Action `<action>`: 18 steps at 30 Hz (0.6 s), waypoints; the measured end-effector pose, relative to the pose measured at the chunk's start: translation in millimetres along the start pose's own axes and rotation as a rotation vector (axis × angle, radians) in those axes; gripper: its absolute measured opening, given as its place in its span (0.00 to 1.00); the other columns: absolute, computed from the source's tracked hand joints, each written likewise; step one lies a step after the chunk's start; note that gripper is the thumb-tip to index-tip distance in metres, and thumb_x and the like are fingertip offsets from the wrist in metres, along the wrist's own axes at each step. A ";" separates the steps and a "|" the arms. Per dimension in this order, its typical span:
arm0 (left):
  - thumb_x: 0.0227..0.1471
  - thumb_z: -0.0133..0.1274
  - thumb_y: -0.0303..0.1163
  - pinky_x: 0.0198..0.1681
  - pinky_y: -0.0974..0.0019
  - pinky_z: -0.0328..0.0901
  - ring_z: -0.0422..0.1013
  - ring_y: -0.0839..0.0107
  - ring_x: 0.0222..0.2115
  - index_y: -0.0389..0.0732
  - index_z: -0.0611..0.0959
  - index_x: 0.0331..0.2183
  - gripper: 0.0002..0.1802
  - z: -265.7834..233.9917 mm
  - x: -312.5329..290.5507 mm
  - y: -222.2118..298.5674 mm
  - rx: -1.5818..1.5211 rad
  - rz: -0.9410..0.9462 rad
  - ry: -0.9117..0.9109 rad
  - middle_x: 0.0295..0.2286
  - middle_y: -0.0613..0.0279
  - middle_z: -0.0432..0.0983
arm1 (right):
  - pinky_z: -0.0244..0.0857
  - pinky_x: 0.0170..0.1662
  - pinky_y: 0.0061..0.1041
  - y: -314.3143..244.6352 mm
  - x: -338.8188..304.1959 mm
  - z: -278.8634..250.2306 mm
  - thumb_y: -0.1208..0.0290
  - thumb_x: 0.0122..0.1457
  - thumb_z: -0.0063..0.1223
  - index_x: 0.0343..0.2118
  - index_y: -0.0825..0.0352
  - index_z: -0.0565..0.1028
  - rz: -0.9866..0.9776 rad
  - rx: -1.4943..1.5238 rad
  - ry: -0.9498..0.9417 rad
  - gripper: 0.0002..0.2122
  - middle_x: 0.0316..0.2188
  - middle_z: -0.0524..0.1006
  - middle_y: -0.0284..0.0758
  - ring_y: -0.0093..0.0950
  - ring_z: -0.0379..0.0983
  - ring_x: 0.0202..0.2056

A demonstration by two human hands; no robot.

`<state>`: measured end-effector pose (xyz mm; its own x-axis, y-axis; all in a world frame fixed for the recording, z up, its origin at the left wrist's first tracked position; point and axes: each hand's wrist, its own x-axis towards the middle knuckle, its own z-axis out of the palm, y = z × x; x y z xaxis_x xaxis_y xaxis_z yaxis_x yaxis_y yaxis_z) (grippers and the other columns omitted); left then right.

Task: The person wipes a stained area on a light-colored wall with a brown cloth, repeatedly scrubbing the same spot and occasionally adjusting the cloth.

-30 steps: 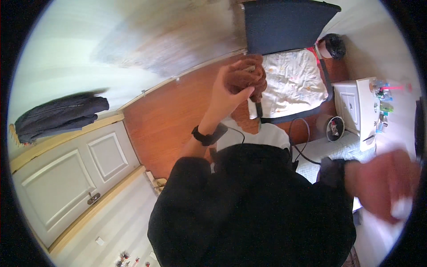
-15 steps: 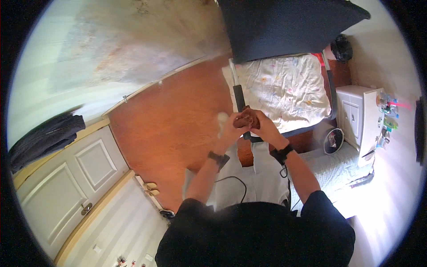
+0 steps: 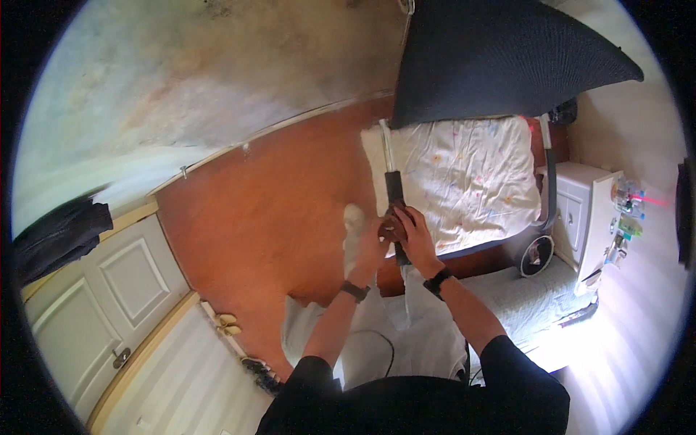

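Observation:
A small reddish-brown, rounded, crumpled thing (image 3: 392, 229) sits between my two hands; its exact kind I cannot make out. My left hand (image 3: 372, 249) grips it from the left side, and a small pale spot shows near those fingers. From the right, my right hand (image 3: 418, 235) curls its fingers over the top of it. Both wrists wear dark bands. Just beneath the hands runs the black padded armrest (image 3: 394, 190) of a chair frame, partly covered by them. My lap in light grey trousers (image 3: 362, 348) lies below.
A white patterned cloth (image 3: 464, 174) covers the chair's seat, under a dark backrest (image 3: 500, 61). To the right stand a round bin (image 3: 537, 256), a white cabinet (image 3: 569, 206) with small bottles, and a bed edge (image 3: 500, 293). A white door (image 3: 109, 304) is at left.
The view has shifted, so the chair and cloth sit lower. My hands have turned the brown thing and moved slightly left and down in the picture, fingers now more wrapped over it.

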<state>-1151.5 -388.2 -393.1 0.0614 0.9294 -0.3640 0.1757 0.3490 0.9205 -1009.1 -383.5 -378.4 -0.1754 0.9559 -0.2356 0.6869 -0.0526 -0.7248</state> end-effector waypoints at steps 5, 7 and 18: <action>0.45 0.52 0.15 0.39 0.65 0.69 0.75 0.64 0.35 0.35 0.75 0.42 0.19 -14.2 55.9 13.6 0.029 0.018 0.007 0.36 0.55 0.77 | 0.62 0.53 0.36 -4.1 58.3 -2.5 0.87 0.43 0.55 0.55 0.64 0.64 -0.057 0.105 0.114 0.32 0.52 0.61 0.44 0.46 0.61 0.53; 0.45 0.52 0.15 0.39 0.65 0.69 0.76 0.65 0.35 0.35 0.75 0.42 0.19 -11.4 67.7 26.4 -0.042 0.039 0.022 0.35 0.55 0.77 | 0.62 0.54 0.35 1.9 69.7 -9.4 0.87 0.41 0.57 0.54 0.63 0.64 -0.122 0.038 0.150 0.33 0.51 0.61 0.43 0.46 0.61 0.52; 0.45 0.54 0.18 0.36 0.66 0.69 0.76 0.63 0.33 0.34 0.76 0.37 0.13 -8.8 34.3 2.5 -0.068 -0.029 -0.065 0.33 0.53 0.77 | 0.65 0.50 0.35 -3.7 33.9 -15.0 0.84 0.41 0.60 0.52 0.62 0.67 0.039 0.018 0.006 0.30 0.48 0.63 0.41 0.44 0.65 0.49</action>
<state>-1157.6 -354.4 -402.0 0.1214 0.9095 -0.3975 0.1115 0.3854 0.9160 -1007.1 -346.5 -374.0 -0.1449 0.9548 -0.2597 0.6801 -0.0946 -0.7270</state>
